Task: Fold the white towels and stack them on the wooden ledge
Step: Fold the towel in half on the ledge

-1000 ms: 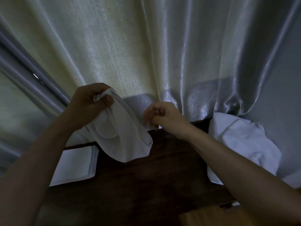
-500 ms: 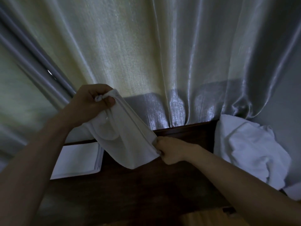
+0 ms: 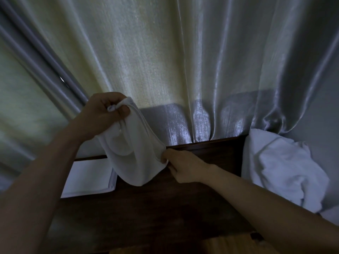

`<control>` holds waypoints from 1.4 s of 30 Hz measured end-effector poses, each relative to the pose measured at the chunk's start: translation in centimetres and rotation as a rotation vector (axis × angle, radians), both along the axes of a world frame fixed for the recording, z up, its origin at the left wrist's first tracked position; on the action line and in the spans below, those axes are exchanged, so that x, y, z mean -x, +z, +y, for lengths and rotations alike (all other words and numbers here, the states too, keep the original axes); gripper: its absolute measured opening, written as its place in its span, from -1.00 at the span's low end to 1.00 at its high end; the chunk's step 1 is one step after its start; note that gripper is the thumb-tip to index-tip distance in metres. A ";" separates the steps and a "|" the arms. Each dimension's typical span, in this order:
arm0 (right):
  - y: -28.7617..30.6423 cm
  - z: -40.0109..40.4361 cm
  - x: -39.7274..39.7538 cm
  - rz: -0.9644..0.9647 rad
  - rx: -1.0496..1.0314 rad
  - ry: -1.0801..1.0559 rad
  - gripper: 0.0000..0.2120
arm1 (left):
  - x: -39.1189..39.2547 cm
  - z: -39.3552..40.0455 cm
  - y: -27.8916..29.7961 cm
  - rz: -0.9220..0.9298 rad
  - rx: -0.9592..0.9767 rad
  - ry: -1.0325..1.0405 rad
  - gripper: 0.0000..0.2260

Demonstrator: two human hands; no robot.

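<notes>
Here both hands [image 3: 102,114] [image 3: 183,165] pinch towel [image 3: 135,158] above ledge [image 3: 165,208].

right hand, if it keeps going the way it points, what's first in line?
The right hand points left, pinching the hanging towel, so more of that cloth comes first; beyond it, probably the folded towel, though depth is unclear.

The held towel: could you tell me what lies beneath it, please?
Under the held towel lie the dark wooden ledge and the right edge of the folded towels. Whatever else sits directly behind the cloth is covered.
</notes>
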State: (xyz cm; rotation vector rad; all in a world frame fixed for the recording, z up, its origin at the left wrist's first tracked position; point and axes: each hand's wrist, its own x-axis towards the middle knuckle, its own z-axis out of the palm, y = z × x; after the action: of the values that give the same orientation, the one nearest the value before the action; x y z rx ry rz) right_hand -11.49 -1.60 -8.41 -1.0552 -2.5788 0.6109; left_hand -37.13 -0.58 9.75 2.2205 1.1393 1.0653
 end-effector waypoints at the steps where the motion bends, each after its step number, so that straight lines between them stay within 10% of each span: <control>1: 0.2 0.1 0.3 0.052 0.056 -0.034 -0.62 | -0.1 -0.1 0.1 0.003 -0.001 -0.007 -0.71; 5: 1.1 1.0 1.0 -0.021 0.199 0.018 -0.33 | 0.0 -0.1 0.2 0.001 0.015 0.001 -0.77; 12: 0.9 2.2 -0.1 -0.528 0.094 0.088 -0.74 | 0.8 -0.1 -0.3 0.045 0.050 0.008 -0.85; 25: -1.0 1.7 -4.2 0.593 0.151 -0.455 -0.76 | 5.2 0.2 -1.9 -0.070 0.041 0.290 -0.92; 38: 11.4 2.3 4.8 0.751 0.198 -0.285 -0.64 | -2.4 -0.2 -4.0 0.260 -0.054 0.239 -0.90; 42: 11.7 2.3 4.8 0.835 0.194 -0.278 -0.87 | -3.9 -0.5 -4.8 0.228 -0.039 0.279 -0.92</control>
State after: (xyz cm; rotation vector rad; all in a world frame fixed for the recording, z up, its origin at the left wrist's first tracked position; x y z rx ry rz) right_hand -16.32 0.74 3.27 -0.9199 -1.6507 0.9806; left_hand -33.23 -1.05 4.94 2.3060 1.5756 0.9618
